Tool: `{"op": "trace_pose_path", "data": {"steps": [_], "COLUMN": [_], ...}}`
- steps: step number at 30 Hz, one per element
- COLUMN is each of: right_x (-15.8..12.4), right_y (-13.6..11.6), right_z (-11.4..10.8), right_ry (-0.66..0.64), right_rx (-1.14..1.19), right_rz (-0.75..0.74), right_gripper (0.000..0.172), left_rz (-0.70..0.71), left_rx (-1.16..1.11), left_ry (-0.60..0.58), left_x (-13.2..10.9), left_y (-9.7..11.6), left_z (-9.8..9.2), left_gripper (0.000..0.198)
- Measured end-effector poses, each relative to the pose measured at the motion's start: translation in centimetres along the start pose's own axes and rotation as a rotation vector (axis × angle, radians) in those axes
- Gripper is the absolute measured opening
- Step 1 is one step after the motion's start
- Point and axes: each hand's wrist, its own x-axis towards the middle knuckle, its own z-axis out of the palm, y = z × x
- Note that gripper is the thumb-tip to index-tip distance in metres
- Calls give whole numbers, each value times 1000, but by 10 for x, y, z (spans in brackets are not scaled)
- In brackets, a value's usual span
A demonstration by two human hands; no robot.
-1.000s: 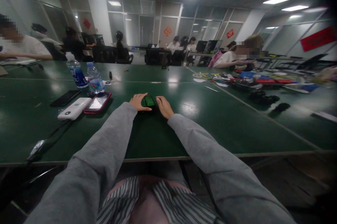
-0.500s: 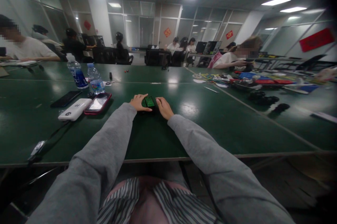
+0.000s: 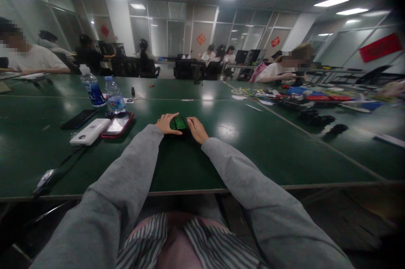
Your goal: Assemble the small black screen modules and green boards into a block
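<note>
A small green circuit board [image 3: 179, 122] lies on the dark green table [image 3: 221, 155] straight ahead of me. My left hand [image 3: 166, 123] rests at its left side, fingers curled round the board's edge. My right hand [image 3: 198, 129] sits at its right side, fingertips touching the board. Both arms in grey sleeves reach forward across the table. The board looks held between the two hands, low on the table surface.
To the left lie a red-cased phone [image 3: 117, 124], a white power bank [image 3: 90, 131] with a cable, a black phone [image 3: 79, 117] and two water bottles [image 3: 114, 95]. Clutter and black objects [image 3: 316, 116] sit at the right. Several other people sit at tables around the room.
</note>
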Motion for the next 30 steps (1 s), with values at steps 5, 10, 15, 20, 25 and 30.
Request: {"op": "trace_pose_path", "data": {"steps": [5, 10, 15, 20, 25, 30], "right_x": [0, 0, 1, 0, -2, 0], "right_y": [1, 1, 2, 2, 1, 5], "right_z": [1, 1, 2, 2, 2, 6], "right_ry": [-1, -3, -13, -43, -93, -161], "right_rx": [8, 15, 23, 41, 98, 199], "right_rz": [0, 4, 11, 34, 67, 61], "right_gripper": [44, 41, 41, 40, 39, 41], "left_rz": [10, -5, -30, -81, -33, 41], "left_rx": [-15, -61, -362, -524, -527, -488], "left_ry": [5, -14, 32, -173, -338, -300], "left_x": [-1, 0, 5, -4, -15, -18], "left_y": [0, -4, -22, -49, -55, -43], "left_z": [1, 0, -17, -23, -16, -16], "left_gripper": [109, 112, 100, 129, 141, 138]}}
